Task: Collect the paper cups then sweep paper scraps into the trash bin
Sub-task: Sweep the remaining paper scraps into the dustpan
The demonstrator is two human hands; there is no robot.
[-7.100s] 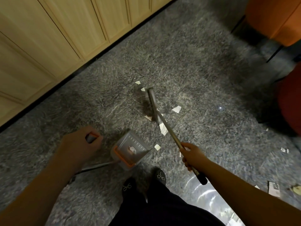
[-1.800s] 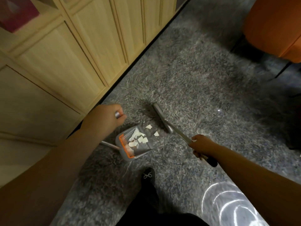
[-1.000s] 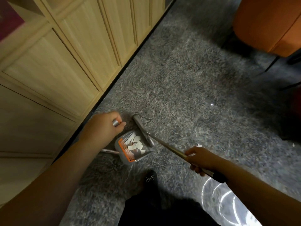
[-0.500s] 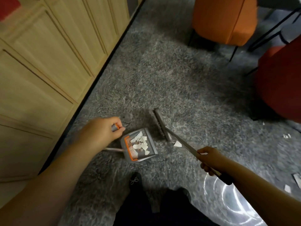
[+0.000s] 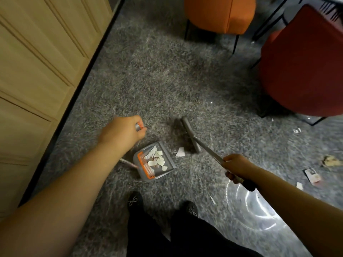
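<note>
My left hand (image 5: 121, 133) grips the top of the dustpan's long handle. The grey dustpan (image 5: 168, 168) with an orange comb rests on the grey carpet and holds several white paper scraps (image 5: 156, 158). My right hand (image 5: 234, 166) grips the broom handle (image 5: 209, 152). The grey broom head (image 5: 189, 133) lies on the carpet just right of the pan. One white scrap (image 5: 180, 152) lies between the pan's mouth and the broom head. More scraps (image 5: 313, 176) lie scattered at the right. No paper cup or trash bin is in view.
Light wooden cabinets (image 5: 42, 58) line the left side. An orange chair (image 5: 219, 13) stands at the top and a red chair (image 5: 304, 65) at the right, both on thin black legs. My feet (image 5: 135, 201) stand just below the dustpan. A shiny floor patch (image 5: 259, 210) lies lower right.
The view has swung to the right, bringing the chairs and right-hand scraps into sight. The broom head has moved away from the pan to its right, and one scrap now lies outside the pan's mouth.
</note>
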